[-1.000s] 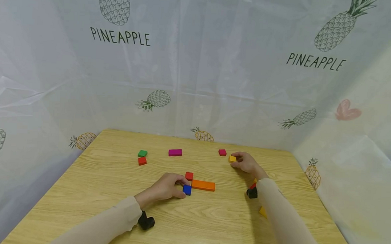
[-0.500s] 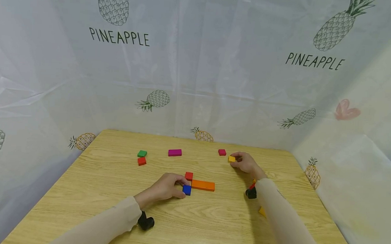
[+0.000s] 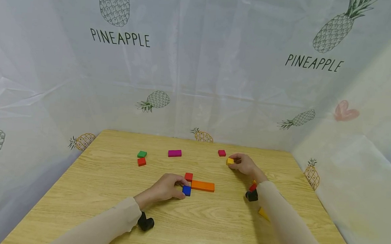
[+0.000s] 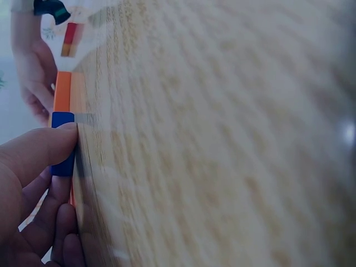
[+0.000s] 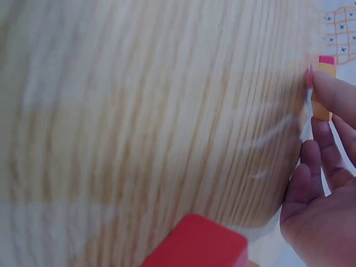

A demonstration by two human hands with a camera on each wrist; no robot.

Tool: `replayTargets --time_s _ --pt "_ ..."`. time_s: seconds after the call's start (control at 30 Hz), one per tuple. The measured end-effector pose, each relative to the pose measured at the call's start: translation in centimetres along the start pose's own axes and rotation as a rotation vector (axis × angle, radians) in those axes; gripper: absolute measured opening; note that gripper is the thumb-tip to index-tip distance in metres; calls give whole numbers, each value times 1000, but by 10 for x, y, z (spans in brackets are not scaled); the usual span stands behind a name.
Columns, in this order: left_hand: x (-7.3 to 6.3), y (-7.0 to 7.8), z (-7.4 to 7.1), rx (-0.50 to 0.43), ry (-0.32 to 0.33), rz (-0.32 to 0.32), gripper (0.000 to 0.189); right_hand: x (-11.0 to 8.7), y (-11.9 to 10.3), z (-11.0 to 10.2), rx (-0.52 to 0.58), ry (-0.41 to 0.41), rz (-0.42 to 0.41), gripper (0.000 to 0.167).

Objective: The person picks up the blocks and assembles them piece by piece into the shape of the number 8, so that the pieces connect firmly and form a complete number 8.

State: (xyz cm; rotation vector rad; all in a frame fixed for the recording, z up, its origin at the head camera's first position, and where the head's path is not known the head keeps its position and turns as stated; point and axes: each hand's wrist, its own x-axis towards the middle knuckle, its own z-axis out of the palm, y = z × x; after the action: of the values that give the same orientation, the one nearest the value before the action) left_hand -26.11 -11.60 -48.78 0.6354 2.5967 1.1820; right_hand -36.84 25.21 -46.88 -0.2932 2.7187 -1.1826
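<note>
With thumb and fingers, my left hand [image 3: 166, 186] pinches a small blue block [image 3: 186, 190] at the left end of a long orange block [image 3: 203, 186]. A red block [image 3: 188, 177] lies just behind the blue one, by the fingertips. My right hand [image 3: 246, 165] pinches a yellow block [image 3: 230, 161] farther back on the right; the right wrist view shows the thumb on one side of this yellow block [image 5: 321, 105]. Whether it touches the table, I cannot tell. A pinkish-red block [image 3: 221, 153] lies behind and to the left of it.
A purple block [image 3: 175, 153] lies at the back. Left of it a green block [image 3: 142, 154] and a red block [image 3: 141, 162] lie close together. Under my right forearm, another red block [image 3: 253, 187] and a yellow piece [image 3: 263, 213] are partly hidden. Patterned cloth [image 3: 198, 64] hangs behind the table.
My right hand has shifted slightly left and nearer with the yellow block. The left hand stays in place, still pinching the blue block.
</note>
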Motion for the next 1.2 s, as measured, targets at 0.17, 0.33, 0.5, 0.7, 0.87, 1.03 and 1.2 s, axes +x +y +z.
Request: replayTargets --time_s 0.17,0.33,0.5,0.7,0.87,1.03,1.2 --pt "0 1 -1 -1 0 3 31 -3 -4 1 33 -27 -9 40" --pt "0 2 -2 2 2 2 32 -5 -9 3 58 -54 -6 40" --pt "0 2 -2 6 2 0 32 -10 -16 11 64 -63 -24 39" --pt "0 1 -1 3 0 7 32 -25 -30 22 55 -68 -28 37" --pt "0 0 0 -6 2 11 32 -34 -34 30 52 -75 -41 34" --pt "0 -2 0 -5 4 16 32 -42 -34 37 47 -74 -73 33" --pt "1 -2 0 -5 0 17 32 -48 -34 43 50 -71 -94 32"
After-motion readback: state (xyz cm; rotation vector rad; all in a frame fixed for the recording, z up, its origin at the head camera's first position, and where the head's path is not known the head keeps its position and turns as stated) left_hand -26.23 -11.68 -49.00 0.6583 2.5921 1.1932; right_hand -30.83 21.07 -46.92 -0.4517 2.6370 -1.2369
